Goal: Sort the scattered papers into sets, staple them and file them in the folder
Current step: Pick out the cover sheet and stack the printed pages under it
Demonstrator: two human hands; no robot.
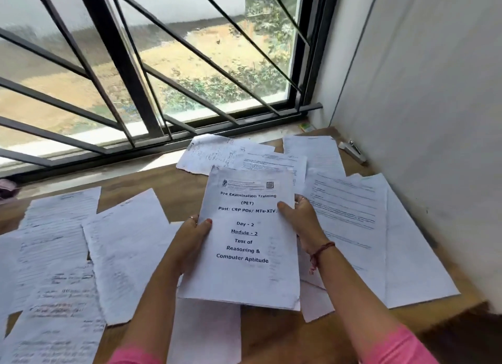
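Head view, wooden desk beneath a barred window, white wall at right. Loose papers scattered over the desk: handwritten sheets at left, overlapping one another; printed sheets at right, fanned toward the wall; further sheets near the sill, partly covered by the held set. White stapler in the far right corner, against the wall, apart from the papers. Small green-and-white item on the sill, too small to identify. Pink-purple cloth object at the left edge of the sill. No folder identifiable. Both forearms extended forward from the lower edge, pink sleeves at the elbows, red thread bracelet on the right wrist. Stack of papers titled "Pre Examination Training (PET)", raised above the desk at centre, tilted toward the camera, top sheet facing up. Left hand gripping the stack's left edge, thumb on the front, fingers behind. Right hand gripping the right edge, thumb pressed on the front face, fingers curled behind the stack.
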